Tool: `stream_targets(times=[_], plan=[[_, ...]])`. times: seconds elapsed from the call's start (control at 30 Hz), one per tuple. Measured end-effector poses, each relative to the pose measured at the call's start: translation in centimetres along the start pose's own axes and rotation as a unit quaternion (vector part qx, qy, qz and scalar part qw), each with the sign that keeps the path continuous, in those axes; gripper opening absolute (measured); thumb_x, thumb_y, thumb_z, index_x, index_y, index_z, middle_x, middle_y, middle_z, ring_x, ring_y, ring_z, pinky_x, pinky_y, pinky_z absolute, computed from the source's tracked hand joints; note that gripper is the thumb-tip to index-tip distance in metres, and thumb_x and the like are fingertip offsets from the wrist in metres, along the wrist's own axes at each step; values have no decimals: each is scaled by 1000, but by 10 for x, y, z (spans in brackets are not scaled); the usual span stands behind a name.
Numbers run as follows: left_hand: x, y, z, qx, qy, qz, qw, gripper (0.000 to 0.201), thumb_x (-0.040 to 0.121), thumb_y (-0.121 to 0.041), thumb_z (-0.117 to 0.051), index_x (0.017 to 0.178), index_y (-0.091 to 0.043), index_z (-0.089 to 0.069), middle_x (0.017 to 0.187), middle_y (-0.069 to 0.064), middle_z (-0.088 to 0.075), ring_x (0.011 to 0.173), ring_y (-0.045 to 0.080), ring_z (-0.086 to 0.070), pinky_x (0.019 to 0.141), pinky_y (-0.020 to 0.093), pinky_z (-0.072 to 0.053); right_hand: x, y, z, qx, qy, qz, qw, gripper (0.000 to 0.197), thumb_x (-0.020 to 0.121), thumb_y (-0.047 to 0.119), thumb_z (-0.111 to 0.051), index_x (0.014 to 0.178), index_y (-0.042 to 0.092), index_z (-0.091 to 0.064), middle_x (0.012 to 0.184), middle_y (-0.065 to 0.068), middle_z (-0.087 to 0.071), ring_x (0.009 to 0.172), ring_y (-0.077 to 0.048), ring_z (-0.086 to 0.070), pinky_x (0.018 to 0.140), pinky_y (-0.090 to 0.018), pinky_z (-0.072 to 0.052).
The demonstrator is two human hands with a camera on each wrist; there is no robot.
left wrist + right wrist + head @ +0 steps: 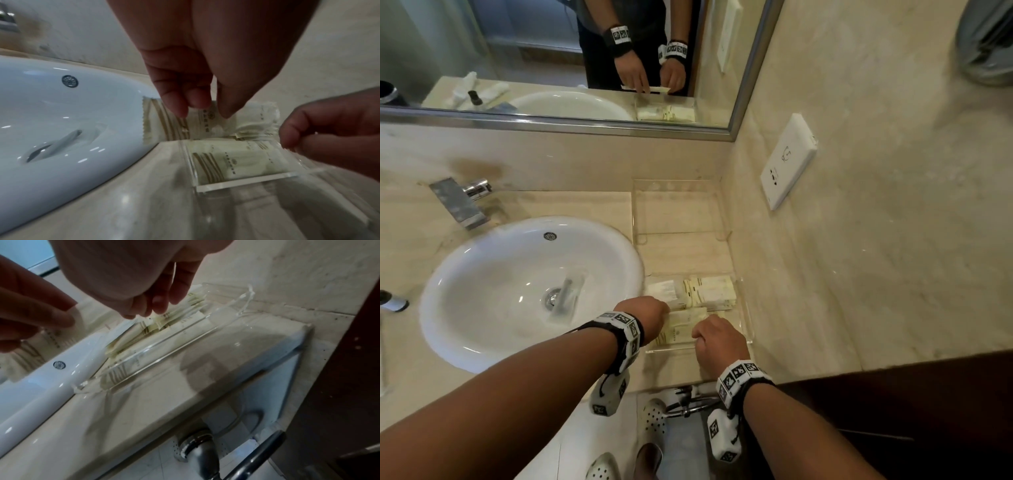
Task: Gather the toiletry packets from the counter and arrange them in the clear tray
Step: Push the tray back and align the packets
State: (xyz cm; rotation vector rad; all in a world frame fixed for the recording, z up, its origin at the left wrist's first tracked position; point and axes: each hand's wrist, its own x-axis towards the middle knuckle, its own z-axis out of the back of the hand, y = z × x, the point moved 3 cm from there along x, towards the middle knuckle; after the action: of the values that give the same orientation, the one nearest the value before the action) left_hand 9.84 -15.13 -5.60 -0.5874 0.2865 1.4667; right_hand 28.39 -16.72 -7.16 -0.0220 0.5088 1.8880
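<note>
A clear tray (747,330) sits on the counter right of the sink, and several cream packets with gold stripes (712,291) lie in its far half. Over its near half my left hand (666,310) and right hand (697,334) hold one more packet (681,329) between them. In the left wrist view my left hand (203,112) pinches the top edge of this packet (164,123), above another packet (226,162) that lies behind the tray's front wall (246,179). In the right wrist view my right hand (144,313) curls over the packets (152,327) inside the tray (174,344).
A white sink (517,291) with a chrome faucet (462,202) fills the counter's left. A second clear tray (678,209) stands behind the first, against the back wall. A white wall socket (787,161) is on the right wall. The counter edge is just behind my wrists.
</note>
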Motion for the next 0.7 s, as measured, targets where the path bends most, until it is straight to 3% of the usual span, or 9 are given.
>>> stream_targets(times=[0.13, 0.27, 0.5, 0.57, 0.7], plan=[[10, -23, -3, 8, 12, -26, 1000, 37, 95, -15, -45, 128, -25, -59, 122, 1, -66, 110, 24, -62, 90, 34, -52, -1, -10, 7, 15, -68, -28, 997, 39, 89, 11, -48, 120, 27, -65, 123, 5, -55, 112, -17, -53, 83, -34, -49], [20, -39, -13, 21, 37, -38, 998, 38, 90, -5, -47, 123, -18, -62, 117, 6, -66, 106, 27, -64, 87, 37, -55, -2, -19, 5, -14, -93, -39, 995, 43, 84, 8, -55, 119, 31, -65, 126, 6, -53, 112, -17, -52, 87, -32, -50], [35, -47, -29, 44, 66, -62, 995, 29, 89, -6, -48, 111, -16, -65, 111, 6, -67, 103, 26, -64, 90, 38, -54, -2, -31, -6, -14, -26, -43, 999, 36, 87, 11, -56, 117, 28, -65, 148, 5, -45, 138, -19, -39, 113, -34, -37], [39, -50, -33, 48, 66, -67, 994, 29, 90, -7, -49, 113, -15, -64, 113, 7, -65, 104, 27, -63, 89, 36, -53, 1, -34, -6, -12, -15, -47, 999, 34, 87, 11, -55, 115, 29, -64, 145, 6, -47, 136, -19, -42, 110, -34, -39], [39, -48, -42, 51, 54, -76, 994, 24, 91, -10, -52, 111, -15, -64, 115, 8, -59, 103, 27, -61, 87, 35, -52, 5, -36, -3, -6, 39, -74, 996, 36, 91, 11, -51, 120, 30, -59, 127, 8, -56, 112, -17, -56, 93, -31, -46]])
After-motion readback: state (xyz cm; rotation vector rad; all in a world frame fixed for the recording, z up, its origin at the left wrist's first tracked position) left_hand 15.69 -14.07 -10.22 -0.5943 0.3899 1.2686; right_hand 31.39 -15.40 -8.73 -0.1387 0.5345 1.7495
